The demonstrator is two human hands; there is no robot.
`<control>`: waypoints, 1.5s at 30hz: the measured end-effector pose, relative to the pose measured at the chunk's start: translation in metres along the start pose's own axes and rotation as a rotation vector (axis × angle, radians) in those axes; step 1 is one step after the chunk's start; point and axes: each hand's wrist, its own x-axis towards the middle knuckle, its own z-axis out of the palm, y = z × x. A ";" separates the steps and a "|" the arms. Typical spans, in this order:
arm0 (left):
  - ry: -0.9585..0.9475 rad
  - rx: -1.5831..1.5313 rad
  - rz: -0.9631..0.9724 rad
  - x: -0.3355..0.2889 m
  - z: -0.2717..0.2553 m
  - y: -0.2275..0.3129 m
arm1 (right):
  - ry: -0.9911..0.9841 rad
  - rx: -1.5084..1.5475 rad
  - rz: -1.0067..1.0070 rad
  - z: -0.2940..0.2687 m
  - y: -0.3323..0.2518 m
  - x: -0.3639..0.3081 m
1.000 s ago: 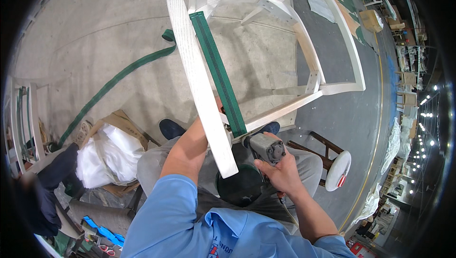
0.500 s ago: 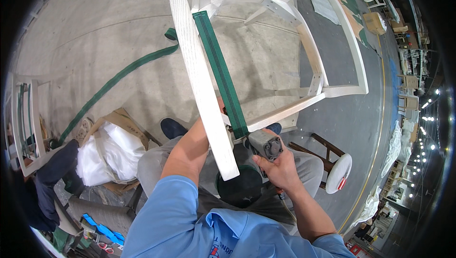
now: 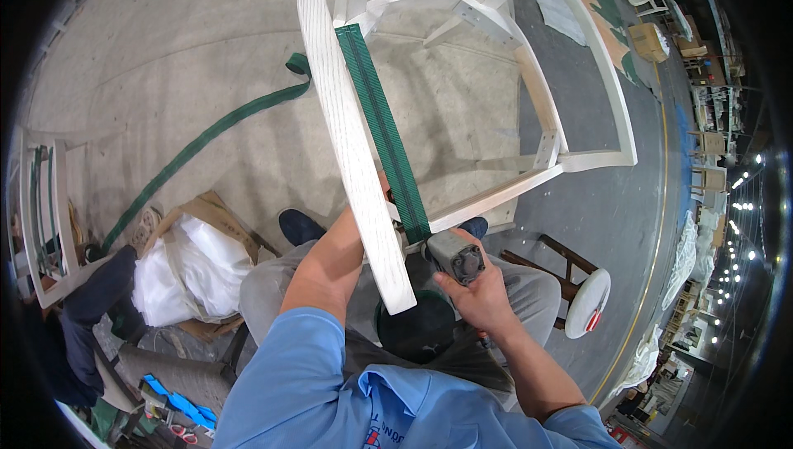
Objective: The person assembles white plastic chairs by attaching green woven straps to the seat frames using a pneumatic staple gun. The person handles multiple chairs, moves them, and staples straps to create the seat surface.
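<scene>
In front of me stands a white wooden chair frame (image 3: 357, 147) without a seat. A green webbing strap (image 3: 379, 123) with dark stripes runs from its far rail to the near rail. My right hand (image 3: 483, 294) is wrapped round a grey staple gun (image 3: 456, 256), whose nose is at the strap's near end on the rail. My left hand (image 3: 385, 187) reaches behind the chair's left arm, close to the strap; its fingers are mostly hidden. More green webbing (image 3: 206, 133) trails from the chair's left side across the floor.
A round stool (image 3: 588, 304) with dark legs lies tipped at my right. To the left are a bag of white plastic (image 3: 192, 267), another chair frame (image 3: 56, 218) and a person's dark-clothed leg (image 3: 97, 300). A dark round object (image 3: 417, 325) is between my knees.
The staple gun and my right hand have shifted slightly left and down. The chair frame has moved a little; the strap still spans the same rails.
</scene>
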 end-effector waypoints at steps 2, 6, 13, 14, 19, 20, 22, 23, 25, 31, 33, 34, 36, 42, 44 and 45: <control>-0.001 0.003 0.000 0.000 0.001 0.001 | -0.009 0.011 0.028 0.000 -0.001 0.000; -0.006 0.009 0.000 0.000 0.002 0.002 | -0.043 0.031 0.084 0.004 0.004 -0.001; -0.001 0.014 -0.008 -0.003 0.000 0.002 | -0.025 -0.047 -0.068 0.011 -0.005 -0.001; -0.001 0.011 -0.009 -0.003 -0.001 0.001 | -0.029 -0.050 -0.068 0.011 -0.006 -0.001; 0.000 0.021 -0.007 -0.004 0.001 0.002 | -0.032 -0.017 -0.070 0.018 -0.007 -0.004; 0.002 0.023 -0.006 -0.005 0.001 0.001 | -0.019 -0.026 -0.075 0.019 -0.007 -0.006; 0.000 0.029 0.003 -0.004 0.004 0.003 | -0.040 0.005 0.036 0.013 -0.012 -0.008; 0.001 0.032 0.004 -0.005 0.005 0.001 | -0.049 0.021 0.092 0.009 -0.013 -0.009; 0.001 0.043 0.008 -0.007 0.010 0.000 | 0.008 0.101 0.113 -0.005 -0.007 -0.020; 0.014 0.086 0.053 -0.021 0.012 0.003 | 0.178 0.287 0.236 -0.078 -0.015 -0.074; 0.011 0.114 0.065 -0.033 0.011 0.002 | 0.245 0.309 0.229 -0.095 -0.006 -0.100; 0.014 0.136 0.068 -0.040 0.008 0.001 | 0.264 0.334 0.210 -0.100 0.002 -0.112; 0.030 0.185 0.085 -0.058 0.002 0.006 | 0.288 0.388 0.170 -0.107 0.015 -0.130; 0.398 0.605 -0.098 -0.140 -0.047 -0.027 | 0.218 0.526 0.119 -0.118 0.034 -0.141; 0.391 0.811 -0.154 -0.164 -0.048 -0.066 | 0.146 0.566 0.121 -0.126 0.046 -0.139; 0.276 0.895 -0.061 -0.174 -0.030 -0.091 | 0.129 0.582 0.134 -0.130 0.055 -0.138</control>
